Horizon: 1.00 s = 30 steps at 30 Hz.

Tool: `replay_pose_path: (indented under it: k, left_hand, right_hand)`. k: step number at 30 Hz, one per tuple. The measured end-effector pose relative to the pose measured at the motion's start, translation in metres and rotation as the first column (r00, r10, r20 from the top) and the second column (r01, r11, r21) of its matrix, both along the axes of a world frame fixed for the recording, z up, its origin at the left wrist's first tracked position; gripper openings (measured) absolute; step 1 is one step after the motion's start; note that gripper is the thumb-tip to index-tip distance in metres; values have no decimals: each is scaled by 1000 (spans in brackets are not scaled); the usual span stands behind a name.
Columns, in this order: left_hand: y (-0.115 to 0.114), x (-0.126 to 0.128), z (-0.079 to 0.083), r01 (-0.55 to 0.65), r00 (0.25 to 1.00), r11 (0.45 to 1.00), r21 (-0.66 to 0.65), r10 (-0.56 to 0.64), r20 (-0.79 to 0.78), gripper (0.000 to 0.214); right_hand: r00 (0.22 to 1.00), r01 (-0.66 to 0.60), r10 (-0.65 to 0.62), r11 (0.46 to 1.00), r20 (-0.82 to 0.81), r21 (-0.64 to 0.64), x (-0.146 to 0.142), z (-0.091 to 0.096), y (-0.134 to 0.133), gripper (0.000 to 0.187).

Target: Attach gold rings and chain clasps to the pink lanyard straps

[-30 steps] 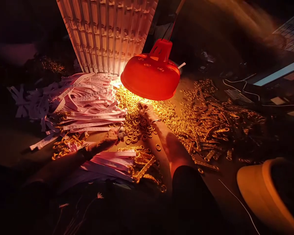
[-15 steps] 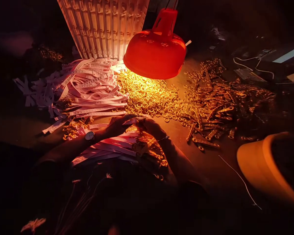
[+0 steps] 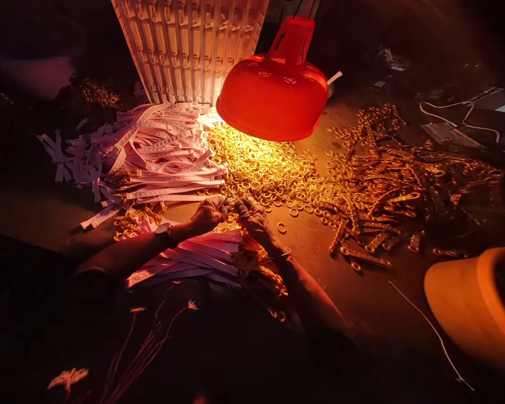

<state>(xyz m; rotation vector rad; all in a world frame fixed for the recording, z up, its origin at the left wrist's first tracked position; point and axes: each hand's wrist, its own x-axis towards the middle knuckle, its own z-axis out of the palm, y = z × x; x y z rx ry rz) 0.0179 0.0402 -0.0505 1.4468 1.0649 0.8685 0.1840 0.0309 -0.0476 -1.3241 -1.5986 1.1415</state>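
Where the light falls: under a domed red plastic lampshade (image 3: 272, 95), on a dark worktop (image 3: 42, 216)
Left hand (image 3: 210, 215): fingers curled, grip unclear, just above flat pale pink strips (image 3: 189, 252)
Right hand (image 3: 255, 219): fingers curled, grip unclear, just beside the left, at the edge of small golden rings (image 3: 261, 168)

a red lamp shade (image 3: 272, 95) pours warm glare on the metal rings (image 3: 256, 168), edges sinking into shadow.

The left hand (image 3: 210, 216) and right hand (image 3: 255, 220) sit close together, backs up, fingers (image 3: 224, 206) curled and pinching inward; whether the fingertips touch is too dark to tell. The left forearm (image 3: 122, 257) slants in from the lower left, the right forearm (image 3: 307, 294) from the lower right
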Motion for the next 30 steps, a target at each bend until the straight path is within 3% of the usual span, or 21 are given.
replay_pose_path:
  k: [6, 10, 13, 15, 17, 19, 21, 23, 25, 30]
  left_hand:
    - [20, 8, -3, 80, 996, 984, -158, -73, 50, 18]
    - [37, 5, -4, 60, 995, 957, -285, -33, 99, 20]
    - [44, -2, -8, 109, 991, 901, -420, -64, 119, 20]
    - [45, -3, -12, 112, 979, 923, -369, -40, 198, 21]
    - [43, 0, -14, 82, 948, 950, -301, 19, 319, 24]
    - [39, 6, -14, 65, 909, 951, -304, 69, 410, 28]
    - [36, 13, -10, 36, 885, 932, -361, 138, 445, 30]
    - [35, 17, -3, -23, 867, 909, -415, 225, 444, 29]
    - [34, 18, 3, -55, 866, 891, -451, 268, 423, 23]
    - [32, 20, 12, -70, 892, 846, -529, 291, 347, 12]
  right_hand:
    - [998, 15, -16, 999, 61, 29, -3, -7, 11, 35]
    - [932, 96, -196, 944, 303, 316, -2, -27, 20, 25]
    - [939, 102, -226, 903, 260, 417, -3, -34, 27, 26]
    - [972, 158, -212, 912, 104, 378, -2, -30, 37, 28]
    - [969, 233, -203, 940, -140, 251, 4, -21, 51, 29]
    - [901, 259, -202, 960, -383, 104, 14, -7, 67, 32]
    - [836, 254, -204, 967, -510, 30, 26, 6, 77, 34]
    - [838, 253, -211, 967, -502, 15, 34, 16, 77, 33]
    - [894, 222, -198, 975, -401, 12, 34, 18, 68, 34]
    - [974, 127, -116, 991, -194, 45, 12, 0, 33, 40]
